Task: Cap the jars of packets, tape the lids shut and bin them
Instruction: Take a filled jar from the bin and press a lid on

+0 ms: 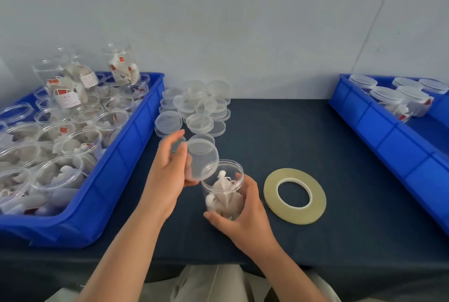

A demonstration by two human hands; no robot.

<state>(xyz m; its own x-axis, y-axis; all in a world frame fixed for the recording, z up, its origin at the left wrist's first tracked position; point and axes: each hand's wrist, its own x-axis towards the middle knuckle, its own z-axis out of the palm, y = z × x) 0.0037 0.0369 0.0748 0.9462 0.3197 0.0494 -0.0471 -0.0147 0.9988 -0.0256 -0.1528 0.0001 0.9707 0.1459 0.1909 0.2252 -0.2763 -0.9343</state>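
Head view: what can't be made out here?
All head view.
Left bin: cut off by the left edge; jar count unknown.
Right bin: cut off by the right edge; same.
Jar base: hidden by the right hand; resting on the table or lifted, cannot tell.
Lid near rim: behind the left hand.
Packet tags: print too small.
Tape roll: loose end not discernible.

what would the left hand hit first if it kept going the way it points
Likely the loose lids just beyond it; the left hand, gripping a lid, points at them. Its height above them is unclear.
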